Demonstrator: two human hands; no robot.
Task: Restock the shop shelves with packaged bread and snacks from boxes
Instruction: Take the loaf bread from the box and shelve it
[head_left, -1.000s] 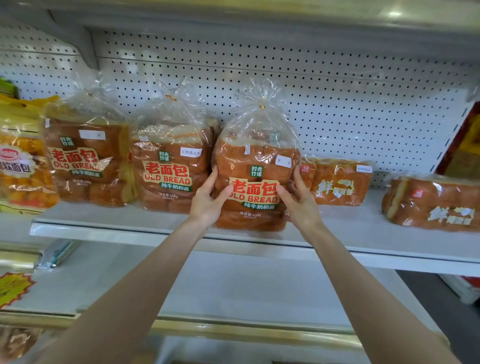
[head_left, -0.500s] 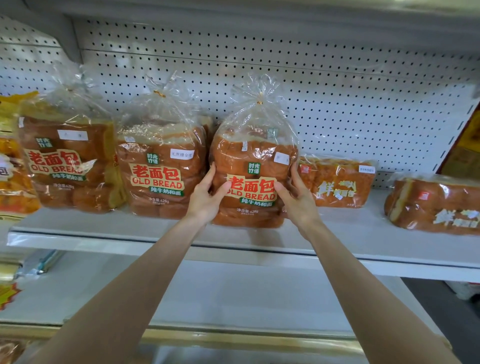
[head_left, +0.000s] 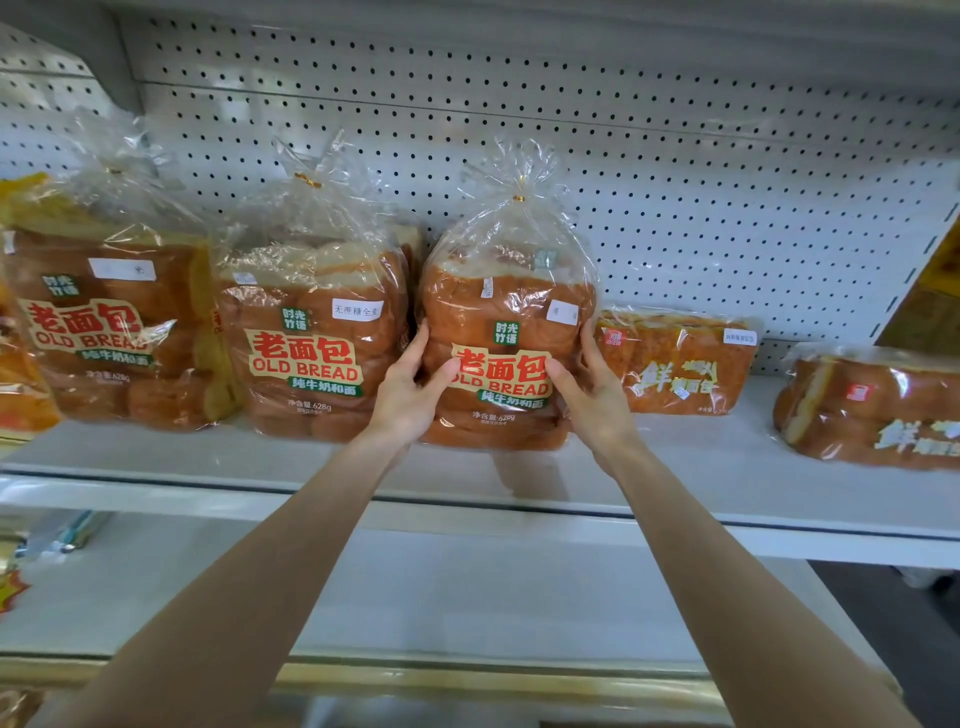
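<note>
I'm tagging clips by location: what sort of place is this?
Likely a shop aisle: a white shelf with a pegboard back, Old Bread bags facing out, and the left hand and right hand holding a third bag.

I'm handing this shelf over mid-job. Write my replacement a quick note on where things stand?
Left hand and right hand grip the held Old Bread bag, upright, apparently resting on the shelf.
Middle bag and far-left bag stand to its left; flat loaf and end loaf lie to its right.
Done: three bags up.
Left: release, fetch more stock.
</note>
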